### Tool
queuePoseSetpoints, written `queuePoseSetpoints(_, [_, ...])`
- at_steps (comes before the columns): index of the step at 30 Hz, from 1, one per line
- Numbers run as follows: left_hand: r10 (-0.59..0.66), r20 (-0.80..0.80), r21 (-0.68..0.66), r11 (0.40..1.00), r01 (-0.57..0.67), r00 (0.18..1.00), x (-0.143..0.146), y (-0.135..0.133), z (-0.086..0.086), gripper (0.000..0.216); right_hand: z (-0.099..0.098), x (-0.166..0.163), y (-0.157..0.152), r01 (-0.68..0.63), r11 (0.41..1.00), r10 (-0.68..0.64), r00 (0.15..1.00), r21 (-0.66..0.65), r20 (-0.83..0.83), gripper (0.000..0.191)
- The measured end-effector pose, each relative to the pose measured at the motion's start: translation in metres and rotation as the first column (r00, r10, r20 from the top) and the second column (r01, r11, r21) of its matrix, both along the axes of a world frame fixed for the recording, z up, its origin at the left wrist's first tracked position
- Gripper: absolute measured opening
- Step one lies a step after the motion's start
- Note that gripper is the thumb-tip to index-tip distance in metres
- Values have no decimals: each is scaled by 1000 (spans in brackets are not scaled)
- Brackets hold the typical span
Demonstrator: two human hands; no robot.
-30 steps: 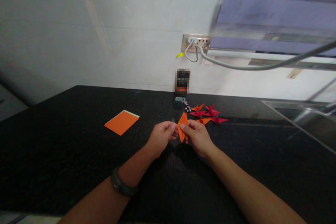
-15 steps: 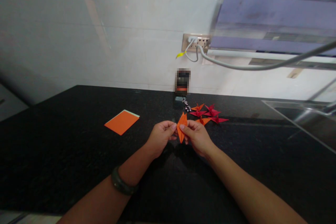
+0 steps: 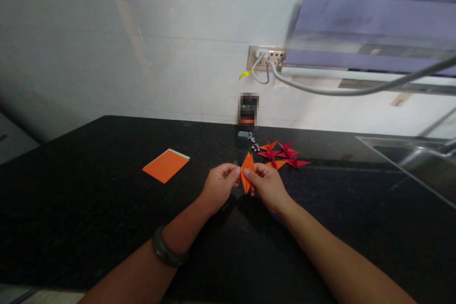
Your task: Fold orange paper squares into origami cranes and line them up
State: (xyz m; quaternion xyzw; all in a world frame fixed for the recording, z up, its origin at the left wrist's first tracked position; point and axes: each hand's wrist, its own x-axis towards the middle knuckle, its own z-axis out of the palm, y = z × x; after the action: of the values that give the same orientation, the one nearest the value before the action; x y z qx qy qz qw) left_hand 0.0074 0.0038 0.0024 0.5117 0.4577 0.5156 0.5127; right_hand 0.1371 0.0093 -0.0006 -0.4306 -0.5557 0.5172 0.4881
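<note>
A folded piece of orange origami paper, narrow and diamond-shaped with pointed ends, is held up between both hands over the dark counter. My left hand pinches its left edge between thumb and fingers. From the other side my right hand grips it, thumb lying across the front face and fingers behind. Just beyond the right hand lie several folded paper cranes, among them a red one and an orange one partly hidden by that hand.
A stack of square paper, orange on top, rests on the black counter to the left. A pixelated phone-like object leans against the wall, a beaded strap before it. A sink is at right; a cable hangs from the socket.
Almost nothing differs. The left hand's fingers have shifted slightly and curl in closer at the paper's left edge; the right hand keeps the same grip.
</note>
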Motion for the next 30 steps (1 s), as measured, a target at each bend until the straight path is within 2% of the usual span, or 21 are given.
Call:
queuePoseSetpoints(4, [-27, 23, 14, 1000, 27, 999, 0, 0, -3, 21, -1, -2, -2, 2, 1000, -2, 1000, 2, 6, 23])
queuePoseSetpoints(9, [-94, 158, -23, 995, 99, 983, -2, 1, -7, 23, -2, -3, -3, -13, 1000, 12, 998, -25, -65, 22])
queuePoseSetpoints(15, [-132, 184, -42, 989, 142, 974, -3, 2, -9, 22, -4, -2, -2, -35, 999, 32, 995, -24, -89, 21])
queuePoseSetpoints(20, [-122, 171, -41, 991, 131, 978, -2, 1, -8, 21, -4, -2, -1, -31, 999, 29, 996, -24, -86, 20])
queuePoseSetpoints(25, [-48, 42, -3, 999, 48, 998, 1, 1, -7, 19, -4, -1, 0, -15, 1000, 14, 999, -16, -35, 21])
queuePoseSetpoints(30, [-40, -16, 43, 998, 41, 999, 3, 1, -9, 18, -3, -3, -2, 0, 1000, 0, 1000, -8, -7, 22])
